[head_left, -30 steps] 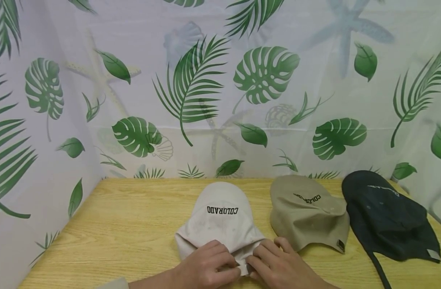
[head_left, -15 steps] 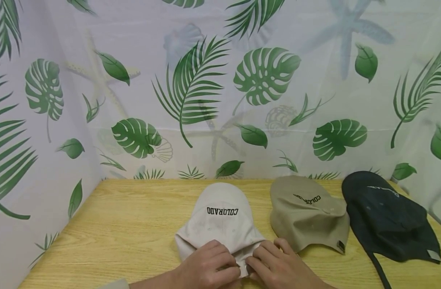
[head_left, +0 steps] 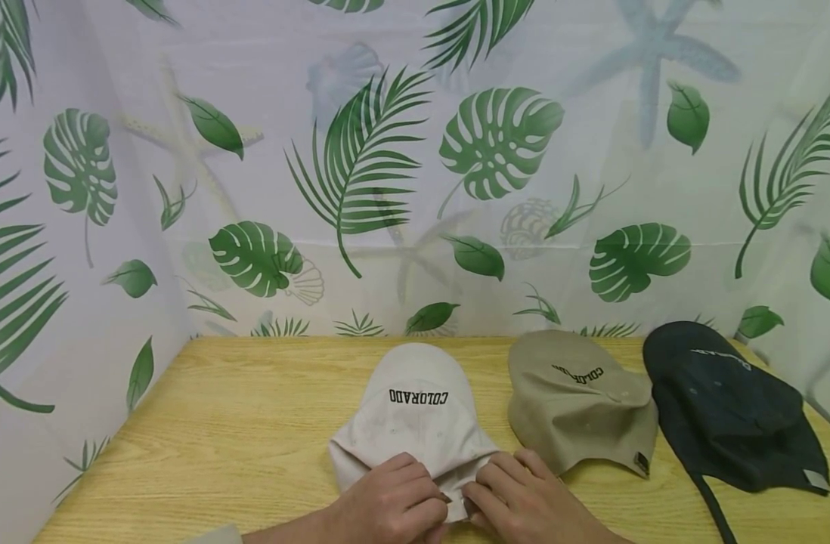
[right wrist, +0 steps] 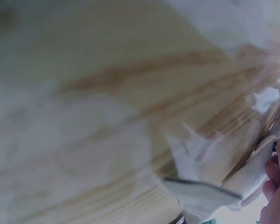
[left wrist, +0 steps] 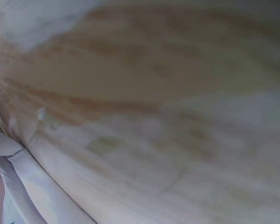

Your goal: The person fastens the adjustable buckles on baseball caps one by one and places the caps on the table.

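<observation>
A white cap point(head_left: 415, 434) with dark COLORADO lettering, upside down from here, lies at the front middle of the table, brim pointing away. My left hand point(head_left: 391, 500) pinches the left part of its back strap point(head_left: 459, 511). On the other side, my right hand point(head_left: 527, 502) holds the strap's right end with curled fingers. The fingertips partly hide the fastening. In the left wrist view, pale folded cap fabric point(left wrist: 25, 182) shows at the lower left. The right wrist view catches the ribbed strap point(right wrist: 251, 177) beside the right hand's fingers point(right wrist: 272, 184).
Right of the white cap lies a khaki cap point(head_left: 578, 408). A black cap point(head_left: 735, 415) sits farther right, its loose strap point(head_left: 710, 502) hanging toward the front edge. A leaf-patterned curtain point(head_left: 388, 174) closes off the back and sides of the wooden table point(head_left: 218, 423).
My left thumb and fingertips have shifted slightly left along the strap. The right hand and the caps stay where they were.
</observation>
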`<action>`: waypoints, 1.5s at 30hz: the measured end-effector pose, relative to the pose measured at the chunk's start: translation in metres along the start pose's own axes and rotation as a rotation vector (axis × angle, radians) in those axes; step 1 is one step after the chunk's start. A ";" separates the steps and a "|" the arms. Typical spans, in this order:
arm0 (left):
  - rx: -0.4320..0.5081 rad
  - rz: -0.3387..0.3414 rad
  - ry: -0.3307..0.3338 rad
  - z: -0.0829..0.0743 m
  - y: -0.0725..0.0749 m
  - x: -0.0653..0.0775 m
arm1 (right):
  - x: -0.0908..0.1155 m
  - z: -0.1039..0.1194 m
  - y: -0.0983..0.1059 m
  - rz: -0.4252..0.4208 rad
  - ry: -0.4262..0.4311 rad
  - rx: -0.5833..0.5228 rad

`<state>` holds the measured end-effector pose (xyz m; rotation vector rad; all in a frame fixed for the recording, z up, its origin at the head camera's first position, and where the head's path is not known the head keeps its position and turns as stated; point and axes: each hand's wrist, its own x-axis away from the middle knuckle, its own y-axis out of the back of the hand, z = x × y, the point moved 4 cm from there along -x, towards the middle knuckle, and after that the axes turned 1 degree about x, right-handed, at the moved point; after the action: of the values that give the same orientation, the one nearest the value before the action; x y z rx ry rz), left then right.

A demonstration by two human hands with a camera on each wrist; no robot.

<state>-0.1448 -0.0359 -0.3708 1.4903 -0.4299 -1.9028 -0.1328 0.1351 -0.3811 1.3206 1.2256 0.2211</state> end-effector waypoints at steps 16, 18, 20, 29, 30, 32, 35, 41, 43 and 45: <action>0.007 -0.006 -0.035 -0.002 -0.001 0.002 | 0.000 0.001 0.000 0.089 -0.006 -0.058; 0.014 -0.004 -0.028 -0.002 -0.001 0.002 | 0.000 0.001 0.000 0.083 -0.009 -0.057; 0.023 -0.006 -0.021 -0.002 -0.001 0.002 | 0.000 0.001 0.000 0.082 -0.013 -0.062; 0.018 -0.032 -0.032 -0.002 0.001 -0.001 | 0.001 0.000 0.000 0.097 -0.043 -0.065; 0.023 -0.030 -0.029 -0.002 0.001 -0.001 | 0.000 0.000 0.000 0.084 -0.036 -0.062; 0.027 -0.023 -0.022 -0.002 0.002 -0.002 | 0.000 0.001 0.000 0.070 -0.028 -0.056; 0.032 -0.016 -0.023 -0.002 0.002 -0.002 | 0.000 0.001 0.000 0.040 -0.017 -0.049; -0.028 -0.013 -0.099 -0.003 0.000 -0.002 | 0.000 0.002 0.000 0.054 -0.019 -0.039; -0.032 -0.002 -0.094 -0.004 -0.002 0.000 | 0.000 0.002 -0.001 0.066 -0.017 -0.035; -0.036 0.015 -0.074 -0.003 -0.004 0.002 | 0.000 0.003 -0.001 0.061 -0.007 -0.033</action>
<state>-0.1431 -0.0334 -0.3758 1.3936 -0.4363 -1.9483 -0.1313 0.1332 -0.3823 1.3302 1.1722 0.2785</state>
